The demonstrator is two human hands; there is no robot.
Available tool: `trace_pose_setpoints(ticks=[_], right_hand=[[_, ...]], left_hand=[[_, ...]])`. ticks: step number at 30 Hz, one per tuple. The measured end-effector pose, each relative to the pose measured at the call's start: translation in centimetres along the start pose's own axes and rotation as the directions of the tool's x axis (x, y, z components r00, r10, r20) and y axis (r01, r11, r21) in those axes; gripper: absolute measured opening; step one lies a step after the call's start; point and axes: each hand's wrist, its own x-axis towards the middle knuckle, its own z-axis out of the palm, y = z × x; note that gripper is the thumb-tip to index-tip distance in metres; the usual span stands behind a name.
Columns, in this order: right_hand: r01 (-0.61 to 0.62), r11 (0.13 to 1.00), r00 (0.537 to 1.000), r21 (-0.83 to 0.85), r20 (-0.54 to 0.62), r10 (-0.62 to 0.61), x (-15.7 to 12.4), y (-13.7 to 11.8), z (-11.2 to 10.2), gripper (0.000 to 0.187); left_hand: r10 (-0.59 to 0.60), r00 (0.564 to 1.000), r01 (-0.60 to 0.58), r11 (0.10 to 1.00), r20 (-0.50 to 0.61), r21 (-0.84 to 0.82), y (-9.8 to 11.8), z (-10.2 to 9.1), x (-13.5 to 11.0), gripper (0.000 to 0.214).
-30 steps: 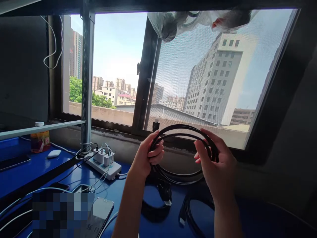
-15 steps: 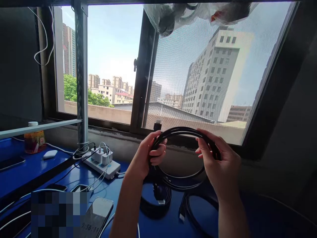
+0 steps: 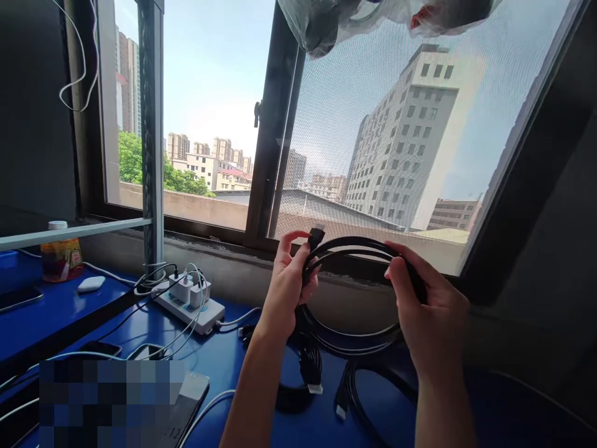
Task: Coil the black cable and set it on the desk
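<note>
A black HDMI cable [image 3: 354, 244], wound in a loose coil, is held up between both my hands above the blue table. My left hand [image 3: 293, 274] grips the coil's left side, its index finger bent against the cable's plug [image 3: 316, 234], whose metal end points up. My right hand [image 3: 426, 295] is closed round the right side, thumb along the strands. Below lie two more coiled black cables: one [image 3: 310, 367] partly behind my left forearm, its plug showing, and another [image 3: 352, 382] by my right forearm, its plug toward me.
A white power strip [image 3: 205, 316] with chargers stands at the left by a metal shelf post [image 3: 153, 124]. Phones, thin wires, a white case [image 3: 91, 284] and a drink bottle [image 3: 61, 258] lie further left. A window [image 3: 209, 93] rises behind the table [image 3: 252, 429].
Both hands and the coil have shifted a little to the right in view. My left index finger has lifted to the plug, which now tilts to the right.
</note>
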Motion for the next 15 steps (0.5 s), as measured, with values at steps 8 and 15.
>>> trace_pose_setpoints(ticks=[8,15], right_hand=[[0.077,0.997,0.994,0.030,-0.083,-0.074,0.1,0.2,0.3,0.024],[0.100,0.994,0.986,-0.038,-0.128,-0.104,0.0,0.6,0.9,0.024]], left_hand=[[0.131,0.986,-0.146,0.978,0.103,0.151,-0.5,0.4,0.2,0.050],[0.124,0.968,-0.170,0.963,0.218,0.209,-0.9,0.4,0.3,0.047]])
